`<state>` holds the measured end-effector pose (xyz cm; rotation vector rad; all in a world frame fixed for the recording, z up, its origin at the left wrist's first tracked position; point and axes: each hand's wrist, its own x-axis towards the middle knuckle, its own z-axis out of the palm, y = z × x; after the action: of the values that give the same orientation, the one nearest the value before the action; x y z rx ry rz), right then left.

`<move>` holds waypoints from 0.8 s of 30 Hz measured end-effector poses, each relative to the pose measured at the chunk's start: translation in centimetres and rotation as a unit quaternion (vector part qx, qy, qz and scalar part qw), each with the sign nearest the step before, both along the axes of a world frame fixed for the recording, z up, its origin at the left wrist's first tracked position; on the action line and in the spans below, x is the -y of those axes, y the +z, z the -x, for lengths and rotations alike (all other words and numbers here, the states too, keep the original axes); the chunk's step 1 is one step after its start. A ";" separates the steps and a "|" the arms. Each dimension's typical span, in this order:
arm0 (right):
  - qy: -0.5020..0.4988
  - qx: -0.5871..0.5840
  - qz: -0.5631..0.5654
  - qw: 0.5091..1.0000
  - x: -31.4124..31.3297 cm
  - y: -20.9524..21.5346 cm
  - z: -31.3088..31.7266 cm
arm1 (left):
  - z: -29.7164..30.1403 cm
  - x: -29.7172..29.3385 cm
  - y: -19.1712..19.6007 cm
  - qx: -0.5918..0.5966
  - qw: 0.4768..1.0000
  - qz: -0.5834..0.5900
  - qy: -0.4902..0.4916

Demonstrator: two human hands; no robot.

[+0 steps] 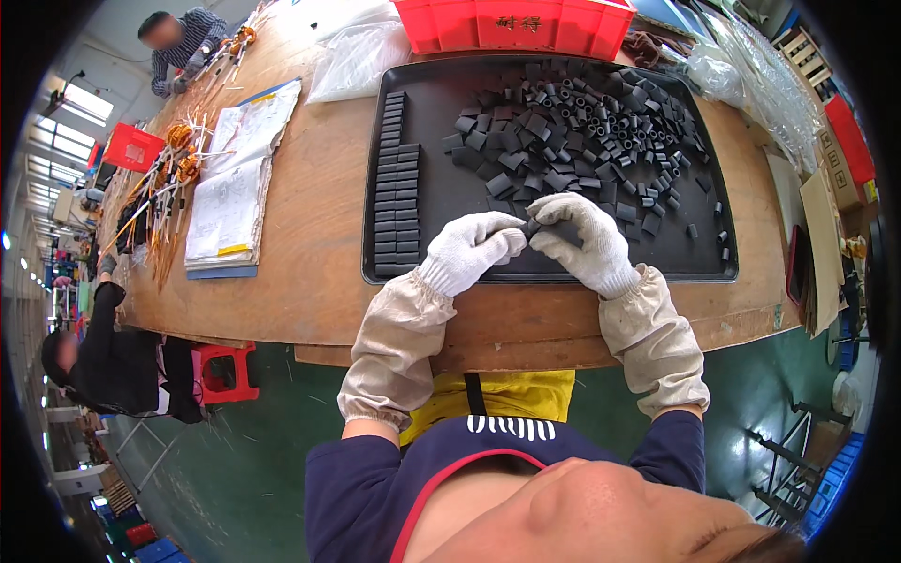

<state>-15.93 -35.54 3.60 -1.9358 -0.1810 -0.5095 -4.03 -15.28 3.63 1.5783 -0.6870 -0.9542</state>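
Observation:
Both hands wear white knit gloves and beige sleeve covers. My left hand (474, 246) and my right hand (584, 239) meet fingertip to fingertip over the near part of a black tray (554, 267), pinching a small dark block (532, 228) between them. A loose heap of small dark grey blocks and short tubes (582, 131) fills the tray's far right. Two neat columns of stacked dark blocks (396, 192) line the tray's left side, just left of my left hand.
The tray lies on a wooden table (310, 244). A red crate (514, 23) and clear plastic bags (357, 56) sit beyond it. An open booklet (235, 178) and orange-wound wire parts (174, 169) lie left. Other people work at far left and top left; a red stool (223, 371) stands below.

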 end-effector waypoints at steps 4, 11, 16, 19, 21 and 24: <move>0.008 0.021 0.087 0.996 0.4 0.2 -0.3 | 0.1 0.1 0.5 -0.040 0.999 -0.001 0.005; 0.015 0.034 0.146 0.989 0.3 0.5 -0.3 | 0.3 0.2 -0.4 0.122 0.992 0.023 -0.007; 0.000 0.049 0.172 0.984 0.1 0.4 -0.4 | 0.5 0.7 -0.8 0.332 0.943 0.010 0.010; -0.009 0.053 0.140 0.989 -0.2 0.7 -0.4 | 0.8 0.7 -0.7 0.367 0.927 0.030 0.064; -0.021 0.026 0.126 0.992 -0.4 0.9 -0.2 | 0.3 0.5 -0.7 0.459 0.881 0.049 0.103; -0.031 -0.004 0.117 0.993 -0.2 1.3 0.0 | -2.4 -0.5 1.5 0.554 0.823 0.017 0.124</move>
<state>-15.97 -35.34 4.89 -2.1778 -0.1827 -0.5423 -1.60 -14.76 5.14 2.0659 -1.2139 0.2867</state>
